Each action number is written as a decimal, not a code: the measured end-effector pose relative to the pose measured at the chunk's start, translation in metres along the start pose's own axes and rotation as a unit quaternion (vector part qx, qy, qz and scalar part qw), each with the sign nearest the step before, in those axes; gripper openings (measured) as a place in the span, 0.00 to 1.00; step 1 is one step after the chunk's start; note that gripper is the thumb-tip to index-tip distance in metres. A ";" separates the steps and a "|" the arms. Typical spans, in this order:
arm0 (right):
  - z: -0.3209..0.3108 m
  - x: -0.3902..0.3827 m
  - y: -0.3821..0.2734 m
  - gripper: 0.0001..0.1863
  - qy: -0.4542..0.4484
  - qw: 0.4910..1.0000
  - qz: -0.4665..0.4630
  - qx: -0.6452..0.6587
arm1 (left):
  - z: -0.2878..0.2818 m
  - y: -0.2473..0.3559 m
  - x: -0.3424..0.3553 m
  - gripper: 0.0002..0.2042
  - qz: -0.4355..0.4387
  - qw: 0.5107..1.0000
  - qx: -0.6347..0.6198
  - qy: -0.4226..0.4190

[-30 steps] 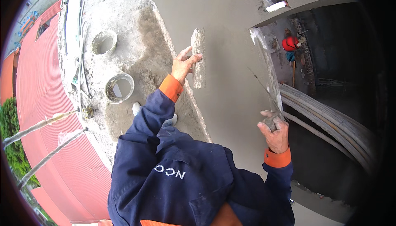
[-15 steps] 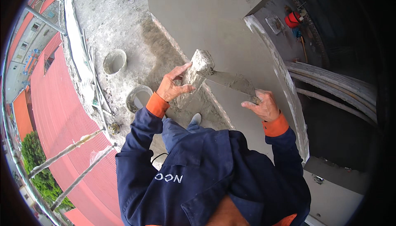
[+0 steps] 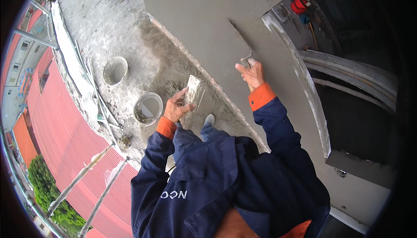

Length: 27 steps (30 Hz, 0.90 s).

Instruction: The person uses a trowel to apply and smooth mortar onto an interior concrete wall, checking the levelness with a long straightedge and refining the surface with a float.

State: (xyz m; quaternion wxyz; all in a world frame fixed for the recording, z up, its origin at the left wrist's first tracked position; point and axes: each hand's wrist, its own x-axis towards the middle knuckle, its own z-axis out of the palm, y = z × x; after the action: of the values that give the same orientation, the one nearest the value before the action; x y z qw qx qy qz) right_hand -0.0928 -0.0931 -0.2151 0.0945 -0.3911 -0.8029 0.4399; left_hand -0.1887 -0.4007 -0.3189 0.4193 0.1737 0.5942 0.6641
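My left hand [image 3: 176, 109] is closed on a mortar-crusted rectangular float [image 3: 193, 86], held above the rough concrete floor beside the plastered surface. Up and to the right, my right hand [image 3: 253, 73] grips a steel trowel, whose long blade [image 3: 240, 38] lies edge-on against or just over the smooth grey plaster [image 3: 191, 3]. A chipped, pale edge runs along the plaster's left side, next to my shoe [image 3: 210, 119].
Two mortar-stained buckets [image 3: 104, 73] stand at left near long pipes and white sheeting [image 3: 65, 51]. Beyond lie scaffold poles [image 3: 76, 181] and a red corrugated roof [image 3: 69, 120]. At right is a dark opening with long curved boards [image 3: 347, 73] and a red bucket [image 3: 299, 5].
Half a second ago the trowel met the float between my hands. Since then my right hand has carried the trowel up and left over the plaster; the float has dropped slightly lower.
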 end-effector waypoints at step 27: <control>-0.095 -0.187 0.218 0.22 -0.153 0.977 0.106 -0.106 | 0.195 0.089 0.242 0.41 0.195 0.903 0.013 0.383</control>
State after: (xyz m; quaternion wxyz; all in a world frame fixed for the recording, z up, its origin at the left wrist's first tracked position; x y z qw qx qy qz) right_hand 0.1997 -0.0994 -0.2924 -0.1188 -0.4100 -0.8037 0.4145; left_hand -0.2200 -0.0848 -0.2546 0.0196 0.0240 0.6718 0.7401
